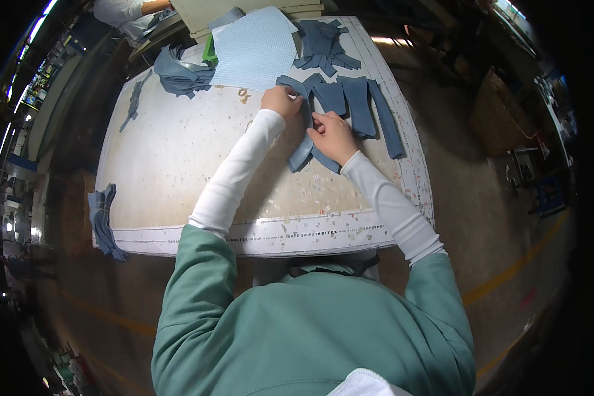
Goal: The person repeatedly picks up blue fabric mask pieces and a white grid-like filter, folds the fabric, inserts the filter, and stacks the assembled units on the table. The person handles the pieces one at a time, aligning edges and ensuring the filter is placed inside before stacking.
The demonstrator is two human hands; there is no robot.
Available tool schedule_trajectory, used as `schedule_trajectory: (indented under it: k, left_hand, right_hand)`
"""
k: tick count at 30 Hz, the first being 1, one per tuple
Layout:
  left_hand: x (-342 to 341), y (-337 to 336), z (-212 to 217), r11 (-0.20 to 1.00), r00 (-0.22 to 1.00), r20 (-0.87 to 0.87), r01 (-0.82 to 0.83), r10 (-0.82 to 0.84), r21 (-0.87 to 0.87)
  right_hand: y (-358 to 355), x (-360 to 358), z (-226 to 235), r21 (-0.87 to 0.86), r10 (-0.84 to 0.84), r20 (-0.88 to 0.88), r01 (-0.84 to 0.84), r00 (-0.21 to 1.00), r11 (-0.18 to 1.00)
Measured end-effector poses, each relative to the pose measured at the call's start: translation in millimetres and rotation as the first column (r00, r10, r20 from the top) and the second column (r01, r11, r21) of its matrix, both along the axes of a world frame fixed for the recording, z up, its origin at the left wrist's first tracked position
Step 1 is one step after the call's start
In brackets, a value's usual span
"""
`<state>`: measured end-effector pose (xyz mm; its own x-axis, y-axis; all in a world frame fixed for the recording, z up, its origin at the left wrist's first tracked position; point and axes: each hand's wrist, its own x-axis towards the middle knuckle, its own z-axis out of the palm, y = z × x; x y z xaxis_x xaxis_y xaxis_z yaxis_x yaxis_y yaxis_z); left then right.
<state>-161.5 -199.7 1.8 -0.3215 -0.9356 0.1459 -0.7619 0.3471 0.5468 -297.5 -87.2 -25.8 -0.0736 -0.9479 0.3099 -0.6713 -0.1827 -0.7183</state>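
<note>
Both hands pinched one blue strip [303,142] on the bench [178,152]: left hand [280,101] anchoring its top, right hand [333,135] mid-length; best kept flat, edges aligned.

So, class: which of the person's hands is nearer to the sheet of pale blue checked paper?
Left. The left hand lies just below the checked paper, at its lower edge. The right hand sits lower and further right, on the blue fabric strip.
</note>
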Motion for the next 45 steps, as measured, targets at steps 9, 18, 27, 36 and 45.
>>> schedule_trajectory:
  k: [9,18,27,36,45]
  left_hand:
    - [16,66,17,0.998,0.998,-0.045,0.048,-0.050,-0.043]
    - [56,86,26,0.981,0.616,-0.787,0.136,0.026,0.138]
    - [61,94,33,0.929,0.537,-0.843,0.289,0.041,0.230]
    - [70,90,37,0.931,0.479,-0.872,0.266,0.095,0.248]
    - [85,75,48,0.943,0.220,-0.969,0.285,0.112,0.174]
  right_hand:
    - [-9,-18,39,-0.084,0.086,-0.090,-0.094,0.992,0.992]
    - [-176,-87,73,0.049,-0.179,-0.375,0.212,0.910,0.976]
    - [-259,-66,27,0.309,-0.287,-0.370,0.408,0.884,0.859]
    - [-238,-85,71,-0.117,-0.072,0.453,0.140,0.889,0.983]
    - [-59,-31,175,-0.255,0.591,0.584,-0.565,0.557,0.785]
